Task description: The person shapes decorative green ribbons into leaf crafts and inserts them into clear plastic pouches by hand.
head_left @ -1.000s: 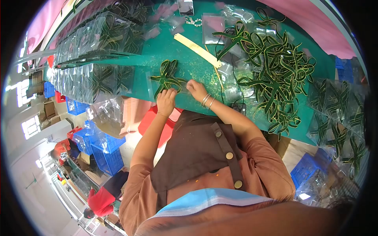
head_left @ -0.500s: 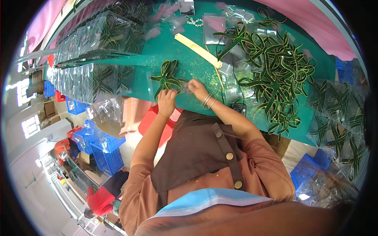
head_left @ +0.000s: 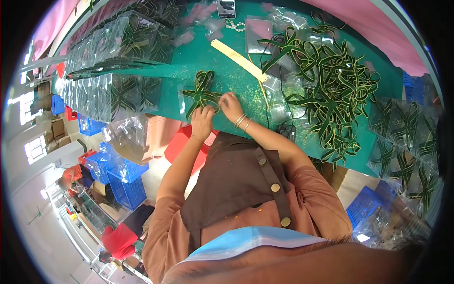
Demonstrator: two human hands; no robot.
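A green ribbon bow (head_left: 202, 93) with yellow edging lies on the table in front of me, its loops pointing away. Clear plastic (head_left: 182, 102) shows along its left side, seemingly a bag around or under it. My left hand (head_left: 202, 122) has its fingers closed on the bow's near end. At the bow's right tip is my right hand (head_left: 231, 108), fingers bent together in a pinch. Whether these fingers grip the ribbon or the bag edge is hidden.
A big heap of similar bows (head_left: 336, 90) covers the right of the green table (head_left: 189, 57). Bagged bows (head_left: 125, 94) stand in rows at left. A yellow ruler (head_left: 239, 60), a phone (head_left: 226, 8) and a black cable (head_left: 282, 94) lie beyond. A red bin (head_left: 182, 149) stands below the table edge.
My right hand has moved slightly left to the bow's right tip, its fingers curling in. My left hand stays at the near end, shifted only a little.
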